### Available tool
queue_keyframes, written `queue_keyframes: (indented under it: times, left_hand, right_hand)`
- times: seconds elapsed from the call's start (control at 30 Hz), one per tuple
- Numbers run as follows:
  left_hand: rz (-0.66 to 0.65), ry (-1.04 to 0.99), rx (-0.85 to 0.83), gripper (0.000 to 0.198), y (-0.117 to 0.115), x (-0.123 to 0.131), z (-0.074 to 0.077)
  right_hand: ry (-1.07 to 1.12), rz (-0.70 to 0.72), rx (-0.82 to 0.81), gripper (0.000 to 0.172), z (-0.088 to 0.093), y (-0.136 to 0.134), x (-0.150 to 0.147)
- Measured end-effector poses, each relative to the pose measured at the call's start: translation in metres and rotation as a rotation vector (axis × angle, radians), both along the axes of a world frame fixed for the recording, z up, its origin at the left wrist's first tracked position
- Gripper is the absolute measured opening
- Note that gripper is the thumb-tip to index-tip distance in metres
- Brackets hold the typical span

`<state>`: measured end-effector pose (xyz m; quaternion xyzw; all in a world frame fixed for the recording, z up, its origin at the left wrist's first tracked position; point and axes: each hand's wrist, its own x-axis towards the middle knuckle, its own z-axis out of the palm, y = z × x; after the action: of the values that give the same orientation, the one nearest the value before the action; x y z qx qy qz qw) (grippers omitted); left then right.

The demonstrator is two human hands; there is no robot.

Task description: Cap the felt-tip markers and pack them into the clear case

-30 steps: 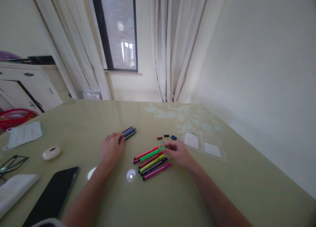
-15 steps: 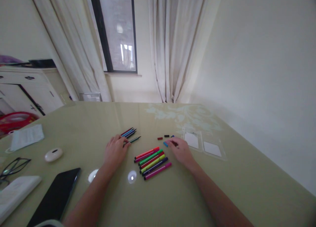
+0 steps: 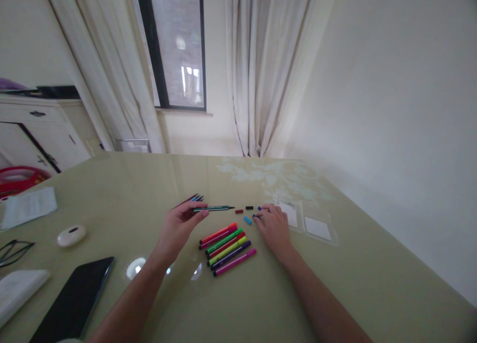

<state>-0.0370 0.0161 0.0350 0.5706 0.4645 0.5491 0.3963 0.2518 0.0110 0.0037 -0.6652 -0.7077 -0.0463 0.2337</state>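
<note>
My left hand [image 3: 175, 233] pinches an uncapped dark green felt-tip pen [image 3: 219, 208], its tip pointing right. Behind that hand lie several more uncapped pens [image 3: 196, 198], partly hidden. My right hand [image 3: 276, 229] rests low over the table with its fingertips on a small dark green cap [image 3: 254, 215]. Around those fingertips are a light blue cap [image 3: 247, 220], a dark red cap [image 3: 239, 212], a black cap [image 3: 249, 208] and a blue cap [image 3: 259, 209]. Between my forearms, several capped felt-tip pens [image 3: 227, 247] lie side by side in a slanted row.
A clear plastic case with white cards [image 3: 317, 227] lies right of my right hand. On the left are a black phone [image 3: 74, 298], a white box-like object [image 3: 22, 288], glasses [image 3: 15, 252], a white rounded object [image 3: 71, 235] and a face mask [image 3: 32, 207].
My left hand has lifted the dark green pen and brought it right, toward the caps. My right hand has let go of the light blue cap and moved to the dark green one.
</note>
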Motion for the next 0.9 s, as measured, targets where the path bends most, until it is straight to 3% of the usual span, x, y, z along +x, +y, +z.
queue_keyframes:
  times: [0.17,0.33,0.43,0.6,0.9]
  left_hand:
    - [-0.038,-0.166,-0.034,0.035,-0.011,0.005,0.005]
    - [-0.069,-0.197,0.000,0.032,-0.016,0.006,0.006]
    - [-0.087,-0.183,0.017,0.031,-0.019,0.008,0.009]
    - [-0.119,-0.174,0.018,0.032,-0.023,0.013,0.014]
    - [-0.150,-0.171,0.003,0.032,-0.023,0.014,0.011]
  right_hand:
    - [0.161,0.066,0.003,0.009,0.002,0.002,0.000]
    - [0.956,0.343,-0.092,0.023,0.021,-0.007,-0.007]
    - [1.207,0.439,-0.096,0.026,0.039,-0.019,-0.012]
    - [1.347,0.465,-0.027,0.019,0.054,-0.031,-0.015]
    - [1.391,0.441,0.009,0.021,0.047,-0.030,-0.014]
